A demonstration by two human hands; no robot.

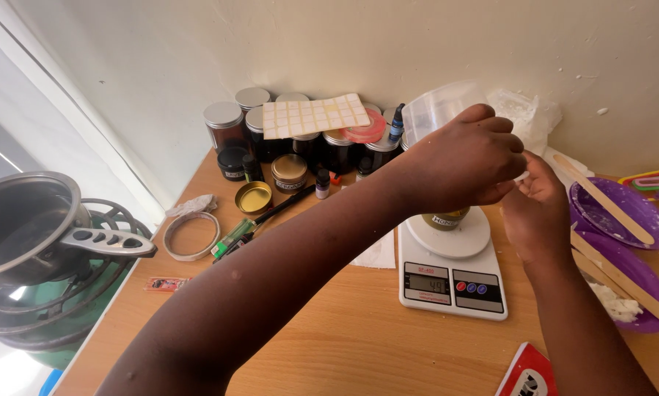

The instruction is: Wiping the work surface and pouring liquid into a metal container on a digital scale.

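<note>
both hands meet just above the white kitchen scale (452, 273), which sits on the tabletop (329, 345) right of centre. the left hand (465, 163) is curled over a small dark jar (445, 218) standing on the scale's round plate, and a clear plastic cup (439, 106) shows just behind its knuckles; whether it grips the cup i cannot tell. the right hand (538, 202) is pinched on something small and white at the fingertips. this looks like a weighing step, with material going into the jar. any next move calls for a steady hand and an eye on the display.
</note>
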